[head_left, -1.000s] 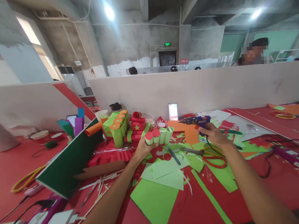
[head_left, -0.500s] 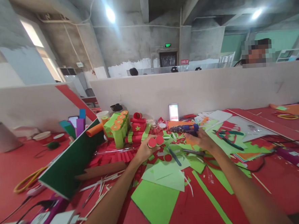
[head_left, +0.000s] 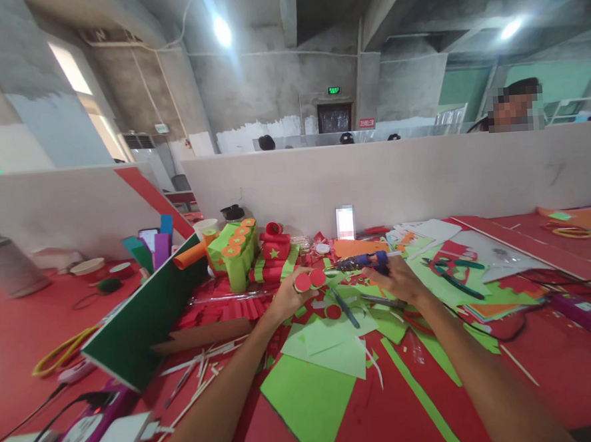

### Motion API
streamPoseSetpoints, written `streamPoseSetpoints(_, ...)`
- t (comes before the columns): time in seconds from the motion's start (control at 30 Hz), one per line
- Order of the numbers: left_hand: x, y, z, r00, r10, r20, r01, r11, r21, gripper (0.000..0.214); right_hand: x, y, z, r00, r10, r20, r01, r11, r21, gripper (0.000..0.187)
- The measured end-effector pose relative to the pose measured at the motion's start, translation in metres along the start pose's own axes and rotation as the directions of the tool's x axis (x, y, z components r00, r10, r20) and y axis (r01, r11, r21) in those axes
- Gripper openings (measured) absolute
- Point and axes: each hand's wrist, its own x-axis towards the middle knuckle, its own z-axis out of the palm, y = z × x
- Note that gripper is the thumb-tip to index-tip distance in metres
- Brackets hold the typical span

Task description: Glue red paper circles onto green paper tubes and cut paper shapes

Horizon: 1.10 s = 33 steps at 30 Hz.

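My left hand grips a pair of small paper rolls with round red ends, side by side and facing me. In my right hand is a dark blue hot glue gun, its nozzle pointing left and close to the right-hand roll; whether it touches cannot be made out. Below them, another red-ended roll lies beside a teal-handled tool. Scissors rest under my right hand. Left of the rolls stand a green paper model with orange discs and a red one with a star.
Green paper sheets cover the middle front. Pliers lie to the right. A dark green board leans on the left, near a purple power strip with cables. A lit phone stands against the white partition.
The glue gun has shifted slightly and its nozzle is now nearer the paper rolls in my left hand. My left hand holds them almost in the same place.
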Motion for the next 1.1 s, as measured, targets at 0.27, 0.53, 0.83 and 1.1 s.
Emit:
streamPoseSetpoints(0.27, -0.0001, -0.0032, -0.0004, 1.0, 0.007, 0.003, -0.007, 1.0, 0.005, 0.041, 0.0009, 0.0006, 0.0065, 0.996, -0.074, -0.048, 0.068, 0.991, -0.119, 0.03)
streamPoseSetpoints(0.53, 0.0002, -0.0039, -0.0001, 1.0, 0.015, 0.001, -0.015, 1.0, 0.025, 0.036, 0.0012, -0.0016, 0.0085, 0.996, -0.076, -0.043, 0.067, 0.98, -0.186, 0.029)
streamPoseSetpoints(0.83, 0.0003, -0.0034, 0.0005, 1.0, -0.001, 0.0, 0.001, 1.0, 0.007, 0.039, 0.0007, -0.0035, 0.0093, 0.998, -0.057, -0.041, 0.049, 0.983, -0.175, 0.029)
streamPoseSetpoints(1.1, 0.0002, -0.0049, -0.0007, 1.0, 0.006, 0.001, -0.006, 1.0, -0.002, 0.04, 0.0013, -0.0026, 0.0092, 0.994, -0.078, -0.071, 0.063, 0.979, -0.196, 0.033)
